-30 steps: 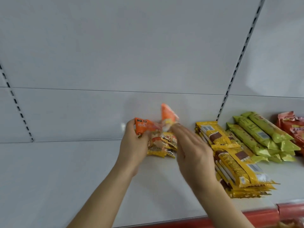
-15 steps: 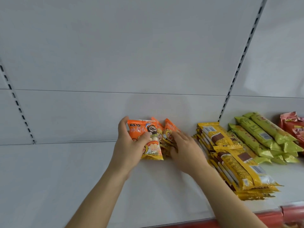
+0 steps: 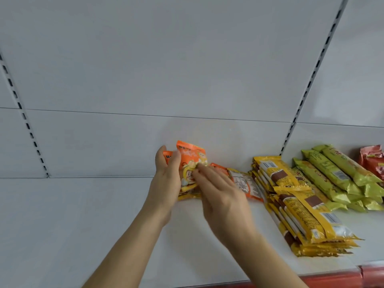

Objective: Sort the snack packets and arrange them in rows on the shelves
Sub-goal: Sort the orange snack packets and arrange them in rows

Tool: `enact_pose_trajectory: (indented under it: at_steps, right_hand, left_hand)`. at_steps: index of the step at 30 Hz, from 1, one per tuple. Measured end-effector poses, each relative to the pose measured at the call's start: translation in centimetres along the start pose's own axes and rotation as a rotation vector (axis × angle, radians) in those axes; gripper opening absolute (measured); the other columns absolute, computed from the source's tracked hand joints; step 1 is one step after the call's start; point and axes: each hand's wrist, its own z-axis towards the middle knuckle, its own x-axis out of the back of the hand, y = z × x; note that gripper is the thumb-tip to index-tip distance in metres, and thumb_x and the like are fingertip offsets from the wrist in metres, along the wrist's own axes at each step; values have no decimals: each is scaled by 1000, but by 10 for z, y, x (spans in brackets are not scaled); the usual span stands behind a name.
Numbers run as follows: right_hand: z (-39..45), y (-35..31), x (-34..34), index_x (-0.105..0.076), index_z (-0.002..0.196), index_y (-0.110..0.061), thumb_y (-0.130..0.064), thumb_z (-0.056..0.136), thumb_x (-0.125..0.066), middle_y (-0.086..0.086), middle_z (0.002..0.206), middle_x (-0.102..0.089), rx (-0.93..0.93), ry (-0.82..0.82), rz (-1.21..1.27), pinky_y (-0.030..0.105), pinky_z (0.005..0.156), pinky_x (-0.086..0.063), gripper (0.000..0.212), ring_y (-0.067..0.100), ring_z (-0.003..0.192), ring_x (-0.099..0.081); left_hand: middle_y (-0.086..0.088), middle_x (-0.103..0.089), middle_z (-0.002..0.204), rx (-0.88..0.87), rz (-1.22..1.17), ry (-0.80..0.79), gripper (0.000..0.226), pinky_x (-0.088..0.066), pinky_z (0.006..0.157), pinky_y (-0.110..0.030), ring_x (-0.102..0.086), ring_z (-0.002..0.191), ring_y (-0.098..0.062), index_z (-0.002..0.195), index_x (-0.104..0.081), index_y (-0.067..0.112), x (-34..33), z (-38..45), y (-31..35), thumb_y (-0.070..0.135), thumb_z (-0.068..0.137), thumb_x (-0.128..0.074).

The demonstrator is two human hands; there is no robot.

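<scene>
Small orange snack packets stand bunched near the back of the white shelf. My left hand grips the bunch from the left, thumb over its front. My right hand has its fingertips on the front packet's lower right, fingers spread. One more orange packet lies flat, back side up, just right of my right hand. Whether my right hand pinches the front packet or only touches it is unclear.
Right of the orange packets lies a stack of yellow-and-brown bar packets. Beyond it are green bar packets and red packets at the far right. The shelf's red front edge runs along the bottom.
The orange bunch has been stood more upright in my left hand. One packet now lies flat on its face to the right. My right hand has shifted onto the front packet.
</scene>
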Motion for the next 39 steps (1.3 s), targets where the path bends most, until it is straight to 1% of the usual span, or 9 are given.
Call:
enact_pose_trajectory:
  at_steps: [6,13,18,23,27,30,33,37,39]
  right_hand:
    - [5,-5,10,-65,130,-10,-11,88,-44,2,138,-61,-120,-88,229,21,110,-39,47,17,132,-53]
    - [17,36,-15,-51,143,-16,-21,98,-50,3,144,-54,-406,-544,-106,35,105,-36,45,26,135,-42]
    - [16,36,-15,-67,119,-12,-17,98,-54,6,98,-73,-407,-154,-91,39,60,-51,25,35,82,-67]
    - [9,-10,-12,-67,126,-6,-6,89,-59,11,130,-65,-100,29,-8,37,96,-51,38,27,114,-62]
    - [-5,-35,-24,-60,135,-4,-4,89,-59,14,140,-58,-79,-104,-16,40,103,-50,46,32,128,-56]
    - [3,-41,-14,-54,141,-4,-4,87,-45,13,146,-52,-60,-127,119,35,112,-42,55,28,137,-47]
    - [10,-29,-12,-54,141,-8,-7,85,-42,12,146,-53,-149,-125,173,34,110,-43,57,27,134,-49]
    - [19,3,-20,-22,158,-29,-40,90,-42,8,167,-14,-341,-653,-163,48,123,-17,72,35,153,-11]
    - [18,10,-31,-25,156,-36,-44,93,-42,5,167,-17,-307,-750,-249,47,123,-14,66,32,153,-13]
  left_hand:
    - [8,-69,122,-59,8,46,66,-61,92,-47,-73,105,-15,144,-38,41,13,3,-5,39,92,-77]
    - [3,-72,110,10,75,85,53,-64,81,-52,-76,92,-23,139,-42,39,34,9,-7,21,95,-65]
    - [4,-70,116,19,98,72,60,-64,76,-41,-76,93,-20,145,-36,40,40,9,-6,20,97,-66]
    - [5,-66,128,-6,45,74,82,-57,97,-50,-69,111,-21,152,-25,47,32,5,-4,50,85,-72]
    - [1,-75,113,41,-106,24,57,-63,82,-48,-77,94,-20,136,-43,39,29,6,-4,68,89,-61]
    - [9,-74,108,-39,-19,31,53,-58,67,-24,-75,84,-3,129,-46,34,33,8,-7,41,88,-79]
    - [10,-73,106,-61,-10,83,50,-59,70,-29,-75,82,-5,127,-48,33,42,10,-5,28,88,-79]
    - [9,-71,108,-47,-20,108,54,-59,63,-30,-76,76,-7,133,-44,32,61,12,-5,27,90,-78]
    - [10,-70,107,-40,-16,115,55,-56,56,-24,-75,73,-3,135,-43,32,69,10,-6,27,91,-77]
